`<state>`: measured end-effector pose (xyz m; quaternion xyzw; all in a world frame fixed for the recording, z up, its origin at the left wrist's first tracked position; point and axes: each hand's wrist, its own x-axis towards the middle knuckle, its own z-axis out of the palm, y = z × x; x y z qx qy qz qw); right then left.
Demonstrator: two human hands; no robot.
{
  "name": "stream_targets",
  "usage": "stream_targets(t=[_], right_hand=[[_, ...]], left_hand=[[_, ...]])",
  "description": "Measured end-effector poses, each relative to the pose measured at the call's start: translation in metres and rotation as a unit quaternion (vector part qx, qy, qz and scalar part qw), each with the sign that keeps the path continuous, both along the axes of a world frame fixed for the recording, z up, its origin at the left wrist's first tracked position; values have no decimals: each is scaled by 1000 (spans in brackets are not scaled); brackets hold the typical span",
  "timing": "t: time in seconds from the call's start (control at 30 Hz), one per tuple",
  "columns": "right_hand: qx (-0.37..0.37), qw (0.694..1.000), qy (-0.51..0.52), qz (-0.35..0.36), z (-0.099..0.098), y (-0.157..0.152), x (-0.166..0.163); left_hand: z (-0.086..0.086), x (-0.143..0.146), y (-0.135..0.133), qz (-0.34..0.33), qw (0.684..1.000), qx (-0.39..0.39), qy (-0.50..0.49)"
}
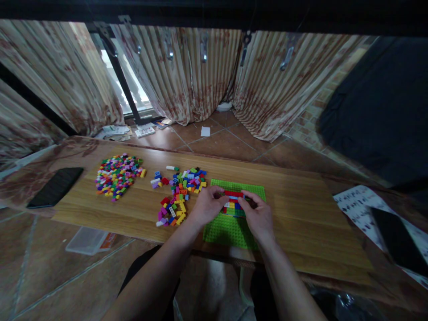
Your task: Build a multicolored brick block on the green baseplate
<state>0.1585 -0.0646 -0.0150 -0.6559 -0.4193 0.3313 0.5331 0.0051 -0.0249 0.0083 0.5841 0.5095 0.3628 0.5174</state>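
Note:
A green studded baseplate (230, 234) lies on the wooden table in front of me. On it stands a small toy-brick structure (235, 195), red along the far side, with white, yellow and blue bricks nearer me. My left hand (209, 204) grips its left side, thumb pointing inward and fingers curled at the far edge. From the right, my right hand (259, 216) holds the other side, thumb on the near bricks and fingers bent round the far corner. Both hands partly hide the structure. Just left of my left hand lie loose toy bricks (190, 176) in many colours.
A larger heap of small bricks (118, 176) sits farther left on the table (301, 223). A black flat case (56, 187) lies at the left end. On the right are a printed sheet (356, 207) and a dark phone-like slab (399, 240). A clear plastic box (85, 240) rests on the floor.

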Motion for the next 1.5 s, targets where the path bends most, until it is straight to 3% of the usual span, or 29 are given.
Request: stream_targets(t=[0.17, 0.33, 0.47, 0.57, 0.87, 0.97, 1.07, 1.13, 1.2, 1.3, 1.5], right_hand=[[-1, 993, 97, -62, 9, 1, 3], [-7, 984, 154, -88, 14, -2, 8], [1, 986, 140, -89, 13, -4, 7], [10, 989, 115, -92, 11, -5, 6], [4, 990, 110, -88, 11, -6, 6], [9, 991, 102, -90, 11, -6, 8], [18, 991, 98, -89, 9, -7, 11], [17, 991, 100, -88, 7, -8, 12], [12, 991, 107, -85, 7, -8, 13], [5, 989, 120, -82, 9, -9, 13], [11, 991, 109, -72, 8, -9, 12]], left_hand=[[7, -14, 4, -21, 1000, 13, -11], [12, -35, 16, 35, 996, 30, -74], [14, -41, 19, 93, 985, 107, -94], [17, -40, 15, 91, 981, 162, -52], [24, -40, 9, 87, 980, 179, -12], [23, -51, 18, 132, 971, 196, -30], [26, -78, 31, 219, 954, 200, -42], [30, -100, 36, 280, 947, 155, -21], [32, -120, 38, 299, 948, 110, 23], [34, -140, 35, 265, 955, 70, 110], [35, -151, 27, 80, 975, 60, 197]])
